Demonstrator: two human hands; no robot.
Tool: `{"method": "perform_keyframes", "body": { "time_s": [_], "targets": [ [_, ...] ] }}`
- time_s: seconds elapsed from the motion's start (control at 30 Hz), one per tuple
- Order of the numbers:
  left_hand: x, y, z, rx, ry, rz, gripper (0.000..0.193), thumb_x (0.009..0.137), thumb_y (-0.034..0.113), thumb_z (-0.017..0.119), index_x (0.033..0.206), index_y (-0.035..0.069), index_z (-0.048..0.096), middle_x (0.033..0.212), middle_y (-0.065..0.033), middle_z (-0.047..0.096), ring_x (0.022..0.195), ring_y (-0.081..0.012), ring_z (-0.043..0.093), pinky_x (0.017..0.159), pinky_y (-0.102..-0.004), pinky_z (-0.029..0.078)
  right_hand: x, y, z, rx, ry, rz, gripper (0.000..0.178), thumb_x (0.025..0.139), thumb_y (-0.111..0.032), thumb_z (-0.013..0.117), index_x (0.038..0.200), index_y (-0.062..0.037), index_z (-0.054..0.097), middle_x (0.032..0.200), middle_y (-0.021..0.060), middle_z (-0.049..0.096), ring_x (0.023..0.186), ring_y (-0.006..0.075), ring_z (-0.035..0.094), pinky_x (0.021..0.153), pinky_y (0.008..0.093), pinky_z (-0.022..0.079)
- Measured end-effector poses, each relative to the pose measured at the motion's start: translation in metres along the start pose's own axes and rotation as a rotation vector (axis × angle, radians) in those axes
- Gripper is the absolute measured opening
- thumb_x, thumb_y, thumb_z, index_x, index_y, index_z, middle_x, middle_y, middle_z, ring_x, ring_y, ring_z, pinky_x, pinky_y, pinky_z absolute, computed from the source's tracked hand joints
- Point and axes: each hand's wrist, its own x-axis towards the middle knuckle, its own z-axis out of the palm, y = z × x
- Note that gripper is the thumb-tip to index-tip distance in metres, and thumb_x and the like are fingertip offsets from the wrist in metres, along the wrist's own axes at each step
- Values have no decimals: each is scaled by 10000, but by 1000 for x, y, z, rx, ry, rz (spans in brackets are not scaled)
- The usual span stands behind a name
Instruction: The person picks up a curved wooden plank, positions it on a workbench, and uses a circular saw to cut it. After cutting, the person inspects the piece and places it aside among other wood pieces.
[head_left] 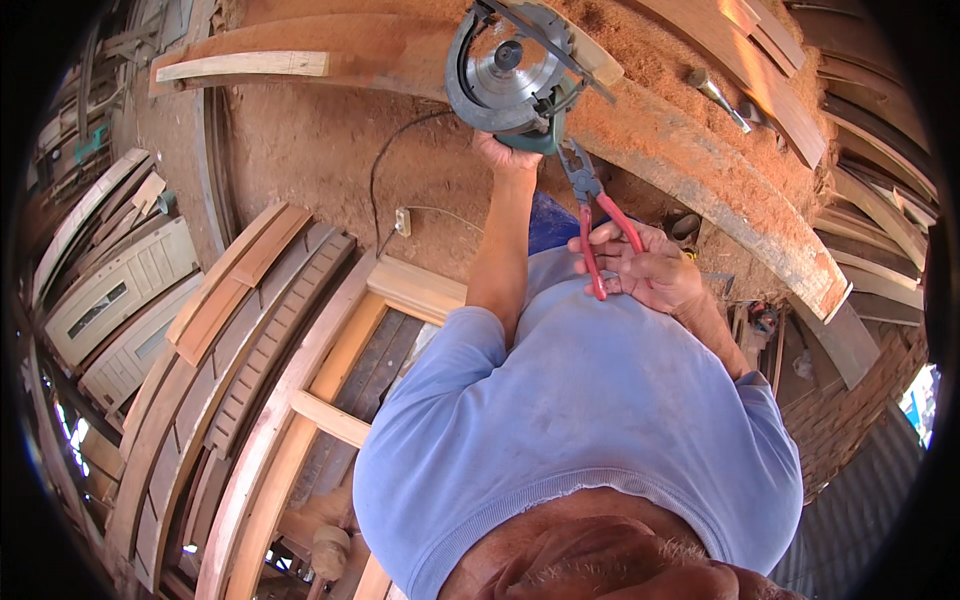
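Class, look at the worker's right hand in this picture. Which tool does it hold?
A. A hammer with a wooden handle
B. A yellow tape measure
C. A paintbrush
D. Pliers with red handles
D: the right hand grips red-handled pliers, their nose pointing at the circular saw that the left hand steadies on the sawdust-covered bench.

Sawdust floor point(300, 140) everywhere, door frames point(270, 400) and planks point(870, 200) stacked all around, daylight coming in at the right.

Head-worn fisheye view, looking steeply down.
It is facing the sawdust-covered workbench point(700, 150) from close above the person's chest.
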Motion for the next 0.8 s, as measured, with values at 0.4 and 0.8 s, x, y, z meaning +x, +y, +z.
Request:
{"method": "perform_keyframes", "body": {
  "time_s": [0.4, 0.8],
  "targets": [
    [2, 14, -23, -29, -175, -24, 401, 894, 190, 643, 1246, -2, 659, 1285, -192, 708, 1192, -375, 674, 1066, -574, 528, 26, 0, 24, -170, 34, 14, 508, 900, 16, 559, 1402, 41, 490, 1409, 211, 586, 1209, 256, 652, 915, 398, 569],
    [-2, 0, 1, 10, -120, 14, 421, 896, 185, 652, 1269, -10, 658, 1317, -177, 705, 1239, -347, 665, 1106, -556, 505, 30, 8, 18, -148, 68, -43, 445, 876, 58, 519, 1312, -19, 551, 1394, 218, 595, 1146, 250, 685, 912, 411, 587]
  ]
}}
